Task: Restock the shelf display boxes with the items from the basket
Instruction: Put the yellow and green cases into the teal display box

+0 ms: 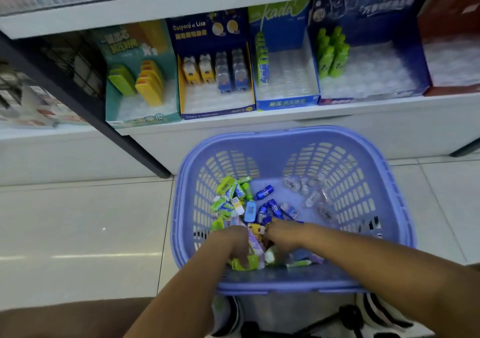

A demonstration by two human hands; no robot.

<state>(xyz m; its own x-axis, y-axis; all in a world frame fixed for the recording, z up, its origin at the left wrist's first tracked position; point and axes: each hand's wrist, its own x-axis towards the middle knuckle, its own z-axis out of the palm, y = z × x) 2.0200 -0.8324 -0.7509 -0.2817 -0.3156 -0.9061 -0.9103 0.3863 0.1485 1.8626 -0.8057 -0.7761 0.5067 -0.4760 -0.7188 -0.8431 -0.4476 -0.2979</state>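
Where left fingers [240, 256] curl, green item [251, 262] beneath.

Basket [285, 133] sitting on floor [78, 221] before shelf [337, 111]; display boxes [217, 78] lining its front edge; items [249, 208] lying inside basket.

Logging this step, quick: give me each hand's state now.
Left hand: grips a green packet in the basket.
Right hand: fingers buried in the pile; cannot tell.
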